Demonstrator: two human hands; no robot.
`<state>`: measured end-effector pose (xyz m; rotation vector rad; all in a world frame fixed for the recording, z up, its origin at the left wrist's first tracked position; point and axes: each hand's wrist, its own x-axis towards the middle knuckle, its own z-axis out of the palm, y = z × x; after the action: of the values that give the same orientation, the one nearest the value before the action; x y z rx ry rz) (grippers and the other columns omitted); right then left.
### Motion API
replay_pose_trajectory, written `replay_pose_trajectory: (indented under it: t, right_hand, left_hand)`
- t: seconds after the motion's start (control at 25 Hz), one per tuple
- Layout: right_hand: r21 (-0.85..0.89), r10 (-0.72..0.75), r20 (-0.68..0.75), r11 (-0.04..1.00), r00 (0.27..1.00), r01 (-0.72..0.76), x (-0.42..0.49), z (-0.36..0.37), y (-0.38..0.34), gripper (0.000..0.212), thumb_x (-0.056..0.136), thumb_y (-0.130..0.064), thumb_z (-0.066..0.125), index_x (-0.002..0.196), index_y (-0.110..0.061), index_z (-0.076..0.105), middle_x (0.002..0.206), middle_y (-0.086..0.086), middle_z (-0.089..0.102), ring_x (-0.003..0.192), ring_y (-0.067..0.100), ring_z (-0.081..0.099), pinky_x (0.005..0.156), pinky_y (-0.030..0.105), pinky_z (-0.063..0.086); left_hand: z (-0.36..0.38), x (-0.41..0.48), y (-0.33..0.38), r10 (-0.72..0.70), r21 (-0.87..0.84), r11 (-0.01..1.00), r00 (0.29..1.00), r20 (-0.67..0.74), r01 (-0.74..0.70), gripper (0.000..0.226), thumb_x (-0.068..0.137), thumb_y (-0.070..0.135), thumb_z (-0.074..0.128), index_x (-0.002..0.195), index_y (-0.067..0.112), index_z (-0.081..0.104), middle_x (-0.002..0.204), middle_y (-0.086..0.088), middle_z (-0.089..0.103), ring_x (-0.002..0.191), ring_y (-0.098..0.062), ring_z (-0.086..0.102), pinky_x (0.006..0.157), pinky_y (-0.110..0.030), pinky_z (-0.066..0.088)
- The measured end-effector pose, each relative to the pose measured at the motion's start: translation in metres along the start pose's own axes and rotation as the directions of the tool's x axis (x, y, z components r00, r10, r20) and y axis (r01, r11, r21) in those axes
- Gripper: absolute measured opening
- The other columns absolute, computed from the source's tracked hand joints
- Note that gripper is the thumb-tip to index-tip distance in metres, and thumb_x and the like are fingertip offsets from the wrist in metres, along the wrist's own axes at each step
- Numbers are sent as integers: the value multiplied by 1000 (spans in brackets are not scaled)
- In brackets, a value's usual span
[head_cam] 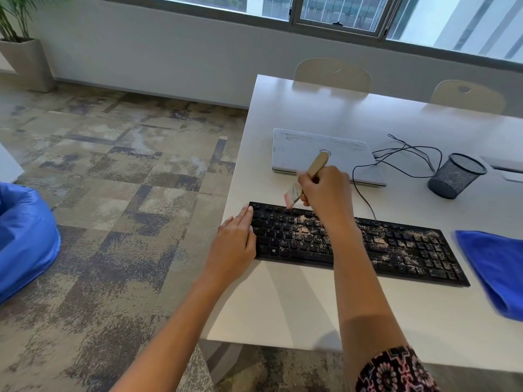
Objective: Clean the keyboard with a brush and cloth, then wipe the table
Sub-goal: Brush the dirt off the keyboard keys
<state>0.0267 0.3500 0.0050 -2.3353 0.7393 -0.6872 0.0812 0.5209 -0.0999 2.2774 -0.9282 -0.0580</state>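
Observation:
A black keyboard (396, 250) lies across the white table (311, 301), strewn with pale crumbs and dust. My right hand (325, 190) grips the wooden handle of a small brush (318, 164), whose blurred bristles hang just above the keyboard's top left keys. My left hand (236, 241) rests flat with straight fingers against the keyboard's left end. A blue cloth (498, 273) lies on the table to the right of the keyboard.
A shut white laptop (300, 148) sits behind the keyboard, with black cables (407, 154) trailing to its right. A black mesh cup (455, 176) lies tipped at the right. Two chairs (332, 73) stand beyond the table. The table's left edge drops to carpet; a blue beanbag (25, 236) sits far left.

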Motion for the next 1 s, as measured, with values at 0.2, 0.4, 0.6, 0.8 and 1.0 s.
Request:
replay_pose_trajectory:
  t: [0.2, 0.4, 0.6, 0.8, 1.0]
  right_hand:
    - [-13, -3, 72, 1000, 997, 4, -6, 13, 0, 39, 99, -33, 60, 77, -2, 71, 66, 7, 68, 56, 21, 65, 64, 40, 55]
    - [-27, -14, 128, 999, 992, 17, -3, 8, -5, 35, 100, -23, 58, 75, 0, 67, 65, 7, 68, 54, 21, 68, 56, 27, 58]
    - [-16, -85, 143, 996, 986, 88, -8, 25, -12, 35, 101, -31, 57, 82, -5, 73, 72, 3, 70, 54, 14, 61, 67, 37, 57]
    - [-46, -26, 147, 998, 989, 33, 0, 9, -8, 36, 102, -25, 54, 84, 2, 68, 67, 7, 66, 49, 18, 62, 51, 28, 56]
    - [-12, -20, 109, 1000, 994, 22, 0, 4, 5, 39, 102, -33, 55, 91, 0, 72, 73, 8, 70, 57, 23, 69, 59, 34, 60]
  left_hand:
    - [1, 0, -1, -13, 10, 1000, 1000, 8, 13, 58, 96, 27, 25, 150, 8, 31, 156, -5, 32, 140, -25, 37, 118, -39, 26]
    - [0, 1, -1, -9, 19, 1000, 1000, 20, 8, 50, 102, 16, 35, 151, 7, 29, 157, -5, 30, 141, -24, 35, 119, -37, 23]
    - [0, 1, -1, -10, 8, 1000, 1000, 26, 10, 50, 102, 16, 34, 151, 8, 29, 157, -5, 30, 142, -23, 33, 119, -35, 21]
    - [-1, 1, 0, 1, 19, 1000, 1000, 17, -1, 50, 102, 14, 36, 151, 8, 28, 157, -5, 29, 143, -21, 32, 119, -31, 17]
    - [0, 0, 0, -1, 19, 1000, 1000, 17, 1, 50, 102, 15, 35, 152, 9, 27, 158, -3, 28, 143, -20, 31, 119, -31, 16]
